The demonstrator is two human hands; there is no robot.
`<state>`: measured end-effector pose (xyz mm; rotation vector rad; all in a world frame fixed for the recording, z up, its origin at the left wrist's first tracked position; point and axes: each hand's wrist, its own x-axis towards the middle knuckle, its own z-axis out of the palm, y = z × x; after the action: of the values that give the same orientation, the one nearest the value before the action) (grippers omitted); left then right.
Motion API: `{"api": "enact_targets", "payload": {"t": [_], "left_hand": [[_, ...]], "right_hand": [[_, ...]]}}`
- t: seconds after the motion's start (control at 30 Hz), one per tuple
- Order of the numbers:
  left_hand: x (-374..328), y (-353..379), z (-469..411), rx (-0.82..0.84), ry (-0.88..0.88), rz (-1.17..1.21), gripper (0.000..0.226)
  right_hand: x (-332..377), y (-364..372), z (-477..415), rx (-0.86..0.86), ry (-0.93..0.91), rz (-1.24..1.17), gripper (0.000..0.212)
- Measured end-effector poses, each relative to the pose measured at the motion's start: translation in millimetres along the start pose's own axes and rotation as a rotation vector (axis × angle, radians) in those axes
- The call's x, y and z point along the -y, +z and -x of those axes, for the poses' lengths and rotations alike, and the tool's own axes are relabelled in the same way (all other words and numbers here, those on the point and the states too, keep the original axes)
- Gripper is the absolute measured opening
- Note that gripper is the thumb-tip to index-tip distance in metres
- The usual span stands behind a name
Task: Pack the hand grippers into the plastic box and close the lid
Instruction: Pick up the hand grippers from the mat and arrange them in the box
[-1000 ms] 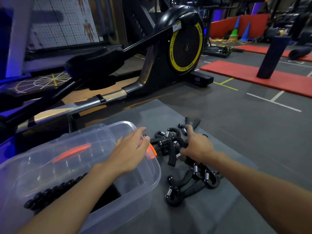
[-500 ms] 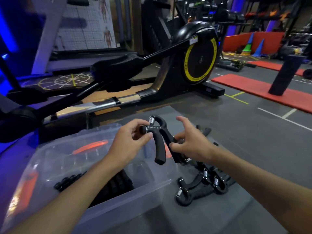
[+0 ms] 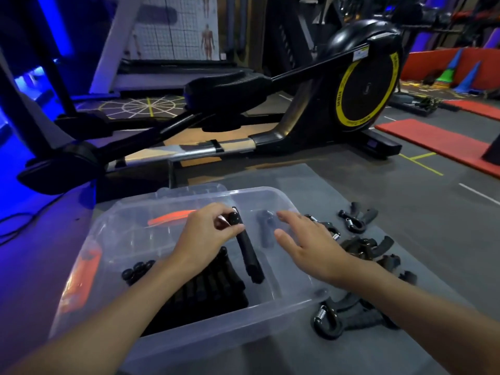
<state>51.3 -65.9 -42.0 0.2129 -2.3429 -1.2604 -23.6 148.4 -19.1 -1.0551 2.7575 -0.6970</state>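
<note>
A clear plastic box [image 3: 273, 318] sits on the grey mat in front of me, with a row of black hand grippers [image 3: 208, 290] packed in its near part. My left hand [image 3: 205, 236] pinches the knob end of one black hand gripper [image 3: 249, 255] over the box, its handle pointing down into it. Just right of that, my right hand [image 3: 305, 242] hovers over the box's right side with fingers spread and nothing in it. Several loose hand grippers [image 3: 362, 247] lie on the mat to the right of the box, one [image 3: 341, 318] by its near right corner.
A black and yellow elliptical trainer [image 3: 362, 90] stands close behind the box, its rail [image 3: 189, 152] running left. Red mats [image 3: 438, 142] and cones [image 3: 468, 74] lie at the far right. Orange latches [image 3: 81, 277] show on the box's left and far sides. A cable [image 3: 27, 220] trails at left.
My left hand has carried the hand gripper from above the pile leftward and down into the box. My right hand has let go of it and opened. The view has swung to the left.
</note>
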Motion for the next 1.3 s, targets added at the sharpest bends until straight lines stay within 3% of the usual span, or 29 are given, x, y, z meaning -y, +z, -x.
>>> {"api": "enact_targets", "payload": {"t": [0.1, 0.3, 0.4, 0.57, 1.0, 1.13, 1.23, 1.3], "left_hand": [[23, 15, -6, 0.076, -0.031, -0.083, 0.015], [61, 34, -15, 0.206, -0.084, -0.355, 0.019], [71, 37, -18, 0.277, -0.102, -0.473, 0.022], [84, 43, -13, 0.386, -0.082, -0.624, 0.026], [78, 37, -7, 0.392, -0.117, -0.582, 0.019], [56, 32, -2, 0.347, -0.077, -0.555, 0.027], [18, 38, 5, 0.280, 0.021, -0.393, 0.022], [-15, 47, 14, 0.256, 0.084, -0.286, 0.022]], "right_hand": [[-9, 9, 0, 0.033, -0.027, 0.141, 0.060], [-12, 12, 1, 0.044, -0.032, 0.167, 0.077], [-6, 10, 3, 0.046, -0.018, 0.180, 0.062], [-3, 7, 5, 0.054, -0.008, 0.201, 0.058], [-15, 15, 4, 0.015, -0.035, 0.128, 0.056], [-24, 13, 9, -0.026, -0.061, -0.066, 0.052], [-35, 9, 22, -0.140, -0.079, -0.236, 0.057], [-50, 7, 33, -0.216, -0.013, -0.308, 0.047]]}}
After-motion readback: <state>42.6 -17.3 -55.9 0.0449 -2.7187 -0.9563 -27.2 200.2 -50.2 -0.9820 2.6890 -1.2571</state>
